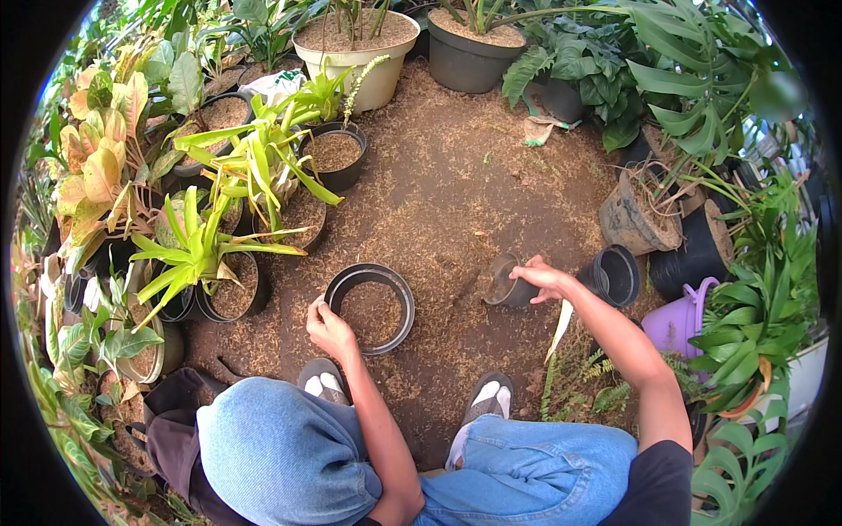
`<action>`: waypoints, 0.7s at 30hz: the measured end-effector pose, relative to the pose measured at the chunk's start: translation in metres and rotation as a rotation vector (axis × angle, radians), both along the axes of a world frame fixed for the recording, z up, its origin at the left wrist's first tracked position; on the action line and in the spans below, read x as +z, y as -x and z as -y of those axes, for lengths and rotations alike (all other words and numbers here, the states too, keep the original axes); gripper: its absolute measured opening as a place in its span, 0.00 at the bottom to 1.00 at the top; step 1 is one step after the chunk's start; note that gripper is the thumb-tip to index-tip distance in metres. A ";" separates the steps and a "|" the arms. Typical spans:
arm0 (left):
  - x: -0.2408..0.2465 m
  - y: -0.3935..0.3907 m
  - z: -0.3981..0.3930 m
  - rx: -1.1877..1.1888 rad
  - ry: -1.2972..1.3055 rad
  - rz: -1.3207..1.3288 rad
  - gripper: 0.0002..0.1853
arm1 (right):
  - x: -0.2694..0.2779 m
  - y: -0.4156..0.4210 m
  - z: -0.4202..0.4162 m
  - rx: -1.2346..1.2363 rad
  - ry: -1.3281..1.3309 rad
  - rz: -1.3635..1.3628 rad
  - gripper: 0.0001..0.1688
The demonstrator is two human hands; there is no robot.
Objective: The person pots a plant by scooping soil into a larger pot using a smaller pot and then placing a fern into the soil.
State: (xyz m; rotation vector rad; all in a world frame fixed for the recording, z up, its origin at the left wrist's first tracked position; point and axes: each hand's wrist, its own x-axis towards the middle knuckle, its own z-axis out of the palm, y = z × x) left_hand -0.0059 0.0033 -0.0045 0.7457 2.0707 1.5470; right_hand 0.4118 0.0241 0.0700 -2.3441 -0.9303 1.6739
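My left hand (331, 331) is at the left edge of a round black plastic plant pot (402, 332), its fingers pinched on the rim. Brown, loose potting mix (371, 314) shows inside that pot. To the right, my right hand (547, 279) reaches over a small dark plastic pot (518, 294) that lies tipped on the ground with its mouth facing left. The fingers of this hand are spread around the pot's upper side, and whether they touch it is hard to tell. A long pale leaf (559, 330) lies just below the right hand.
Potted bromeliads (194, 253) crowd the left side. A cream pot (388, 72) and a dark grey pot (470, 62) stand at the back. On the right are a black pot (615, 279), a tipped grey pot (631, 220), a purple bucket (668, 325) and ferns (612, 394). Brown bits litter the ground (434, 197).
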 end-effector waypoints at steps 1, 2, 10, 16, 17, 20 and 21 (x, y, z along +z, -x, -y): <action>-0.001 0.000 0.000 0.001 0.004 -0.005 0.15 | 0.005 -0.005 -0.004 0.020 0.000 0.003 0.58; -0.001 0.000 0.000 -0.001 -0.004 -0.001 0.15 | 0.010 -0.010 -0.007 0.018 -0.005 -0.019 0.57; -0.003 -0.001 0.000 -0.015 -0.035 0.004 0.15 | 0.054 0.002 -0.033 0.005 -0.185 -0.418 0.36; 0.006 -0.005 0.000 -0.021 -0.008 0.026 0.15 | 0.088 0.076 -0.056 0.436 -0.448 -0.168 0.40; 0.006 -0.007 -0.001 -0.025 -0.015 0.029 0.15 | 0.092 0.088 -0.058 0.569 -0.527 -0.027 0.41; 0.002 0.003 0.001 -0.006 -0.025 0.024 0.14 | 0.115 0.146 -0.057 0.773 -0.563 0.103 0.43; 0.002 -0.001 0.000 -0.014 -0.026 0.033 0.14 | 0.112 0.151 -0.057 0.815 -0.580 0.110 0.45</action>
